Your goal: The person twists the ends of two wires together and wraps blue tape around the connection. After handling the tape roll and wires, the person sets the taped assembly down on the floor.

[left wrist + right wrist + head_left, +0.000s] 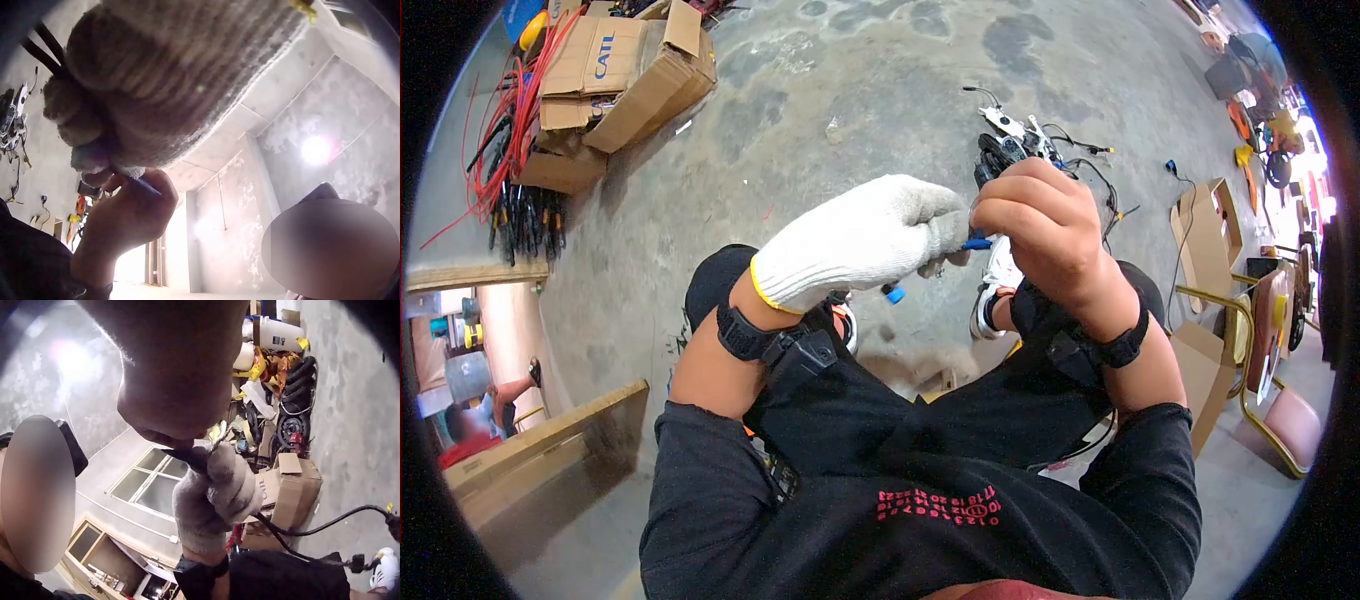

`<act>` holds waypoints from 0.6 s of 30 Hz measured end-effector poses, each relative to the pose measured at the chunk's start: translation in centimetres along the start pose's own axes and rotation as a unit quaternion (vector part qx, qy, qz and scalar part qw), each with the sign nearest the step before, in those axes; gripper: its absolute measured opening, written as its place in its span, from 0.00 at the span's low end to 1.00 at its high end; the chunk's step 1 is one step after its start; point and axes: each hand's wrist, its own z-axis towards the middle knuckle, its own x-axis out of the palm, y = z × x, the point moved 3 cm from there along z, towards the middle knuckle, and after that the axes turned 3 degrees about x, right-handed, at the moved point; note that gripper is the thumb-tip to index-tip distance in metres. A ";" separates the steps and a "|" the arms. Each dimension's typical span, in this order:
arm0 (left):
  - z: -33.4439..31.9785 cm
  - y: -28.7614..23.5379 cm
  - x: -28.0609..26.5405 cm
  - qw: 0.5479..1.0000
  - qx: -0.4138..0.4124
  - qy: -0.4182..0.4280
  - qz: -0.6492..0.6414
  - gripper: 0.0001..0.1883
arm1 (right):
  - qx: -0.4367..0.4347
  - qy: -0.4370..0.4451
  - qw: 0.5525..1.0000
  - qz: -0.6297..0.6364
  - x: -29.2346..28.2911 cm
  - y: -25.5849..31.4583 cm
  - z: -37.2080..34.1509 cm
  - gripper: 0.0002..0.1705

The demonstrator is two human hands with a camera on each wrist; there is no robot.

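Observation:
My left hand (860, 238), in a white knitted glove, is raised in front of my lap with its fingers curled. It grips a black cable (267, 522), which runs out of the glove in two strands in the right wrist view. My bare right hand (1040, 225) meets the gloved fingertips, its fingers bent in a pinch. A small blue piece (976, 243) shows between the hands, held in the right fingers; I cannot tell what it is. A dark pointed end (181, 455) sticks out by the right fingers. Below the glove hangs a blue connector (894, 294).
On the floor ahead lies a white and black assembly with wires (1015, 135). An open cardboard box (625, 75) stands far left beside red cables (520, 110). At right are a chair (1280, 420) and more cardboard (1210, 230). A wooden board (550, 440) is at lower left.

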 end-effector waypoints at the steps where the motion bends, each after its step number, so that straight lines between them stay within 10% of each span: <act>1: -0.1 -0.1 -0.1 0.999 0.011 0.019 0.040 0.19 | -0.001 0.001 1.000 0.001 0.0 0.1 0.0 0.15; 13: 0.2 0.5 0.3 0.999 0.026 0.003 0.018 0.20 | 0.136 0.017 0.983 0.120 0.4 0.4 -0.2 0.11; 18: 0.0 -0.2 0.6 0.999 0.037 -0.019 0.011 0.20 | 0.320 0.004 0.936 0.148 -0.4 0.3 -0.7 0.15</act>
